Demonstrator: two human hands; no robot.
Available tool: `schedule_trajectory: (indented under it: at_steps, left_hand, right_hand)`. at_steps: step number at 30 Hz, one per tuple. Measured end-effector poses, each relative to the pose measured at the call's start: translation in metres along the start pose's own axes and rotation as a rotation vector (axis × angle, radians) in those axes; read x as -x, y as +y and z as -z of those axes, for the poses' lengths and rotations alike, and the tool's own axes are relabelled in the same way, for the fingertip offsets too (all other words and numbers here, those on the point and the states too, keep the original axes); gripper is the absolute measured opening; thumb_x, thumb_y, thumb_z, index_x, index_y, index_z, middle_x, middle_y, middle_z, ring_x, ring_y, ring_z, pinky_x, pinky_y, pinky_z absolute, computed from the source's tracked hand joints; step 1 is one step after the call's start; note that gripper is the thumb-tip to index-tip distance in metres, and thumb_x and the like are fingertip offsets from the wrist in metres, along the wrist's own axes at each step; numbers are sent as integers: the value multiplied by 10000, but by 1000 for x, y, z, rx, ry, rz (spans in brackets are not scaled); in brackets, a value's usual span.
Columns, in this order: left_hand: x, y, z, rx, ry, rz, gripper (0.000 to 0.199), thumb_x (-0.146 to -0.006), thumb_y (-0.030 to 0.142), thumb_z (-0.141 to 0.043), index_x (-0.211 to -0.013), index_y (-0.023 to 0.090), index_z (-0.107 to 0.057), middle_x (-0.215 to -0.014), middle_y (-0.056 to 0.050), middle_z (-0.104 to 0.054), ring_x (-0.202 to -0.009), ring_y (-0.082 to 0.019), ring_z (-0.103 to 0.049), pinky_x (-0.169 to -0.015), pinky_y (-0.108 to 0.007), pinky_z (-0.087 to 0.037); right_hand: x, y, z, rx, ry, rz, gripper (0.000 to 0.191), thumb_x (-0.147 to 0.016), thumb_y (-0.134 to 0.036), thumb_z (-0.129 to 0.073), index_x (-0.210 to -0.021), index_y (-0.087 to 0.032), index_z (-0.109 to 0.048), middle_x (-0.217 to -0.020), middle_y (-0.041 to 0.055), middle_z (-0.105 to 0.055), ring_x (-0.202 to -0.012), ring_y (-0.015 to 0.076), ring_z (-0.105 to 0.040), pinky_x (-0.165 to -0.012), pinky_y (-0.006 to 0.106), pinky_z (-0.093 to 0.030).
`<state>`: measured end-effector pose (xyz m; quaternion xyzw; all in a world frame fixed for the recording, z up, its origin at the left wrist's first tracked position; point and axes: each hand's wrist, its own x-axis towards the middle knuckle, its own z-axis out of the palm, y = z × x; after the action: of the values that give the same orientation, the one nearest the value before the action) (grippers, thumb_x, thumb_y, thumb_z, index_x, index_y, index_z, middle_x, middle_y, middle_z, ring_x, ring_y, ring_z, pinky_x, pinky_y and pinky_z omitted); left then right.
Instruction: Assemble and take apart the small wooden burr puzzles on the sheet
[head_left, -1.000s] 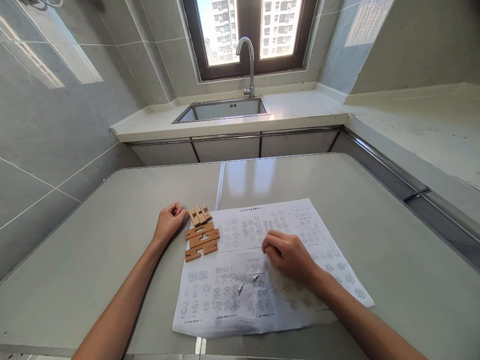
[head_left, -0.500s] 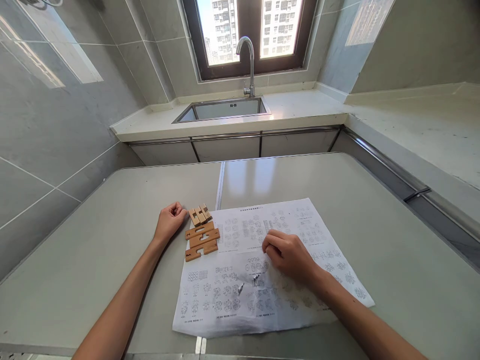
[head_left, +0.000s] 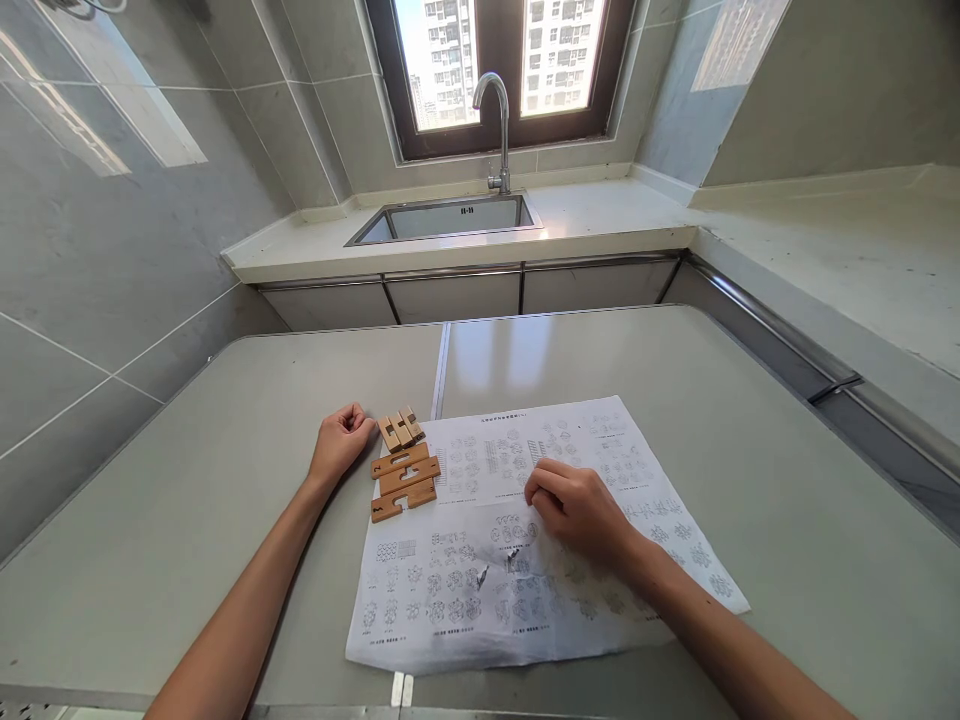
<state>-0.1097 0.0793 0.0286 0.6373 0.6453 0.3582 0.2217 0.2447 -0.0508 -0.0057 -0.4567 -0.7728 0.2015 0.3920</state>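
My left hand [head_left: 343,440] rests on the table in a loose fist, just left of several light notched wooden blocks [head_left: 401,430] that stand side by side. Below those blocks lie three flat brown wooden puzzle pieces with cut-outs: one at the top [head_left: 400,461], one in the middle [head_left: 409,476] and one at the bottom [head_left: 403,500]. They overlap the left edge of a large printed sheet [head_left: 465,520] covered in small diagrams. My right hand [head_left: 574,505] lies on the sheet, fingers curled in, and nothing shows in it.
The sheet is creased, with two small torn spots near its middle. The folding table [head_left: 630,360] has a seam [head_left: 440,370] down it. Beyond stand a counter [head_left: 585,215], a sink [head_left: 450,218] and a tall faucet [head_left: 502,130] below a window.
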Motion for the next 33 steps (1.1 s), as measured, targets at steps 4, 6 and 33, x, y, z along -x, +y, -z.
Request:
schedule_trajectory:
  at_steps: [4,6,33]
  left_hand:
    - [0,0,0,-2,-3,-6,277,-724,295,-561,-655,231,-300,-601,68,-320,-586,-116,-275,-558,-250,-250]
    - [0,0,0,-4,-4,-8,277,-724,293,-561,-654,231,-300,-601,69,-319,-585,-115,-275,-559,-250,-250]
    - [23,24,-9,-33,-107,-327,219,-904,432,-661,-958,221,-634,-1104,-56,-723,-1023,-219,-632,-950,-326,-490]
  right_hand:
    - [0,0,0,-6,-4,0,284,-889,-23,-458,-719,-210,-588,-702,-6,-613,-553,113,-452,-525,257,-322]
    - [0,1,-1,-7,-2,0,281,-888,-23,-461,-719,-208,-588,-706,-7,-614,-552,111,-447,-528,258,-321]
    - [0,0,1,-3,-4,2,280,-894,-30,-449,-718,-209,-575,-709,-1,-614,-560,115,-450,-536,262,-314]
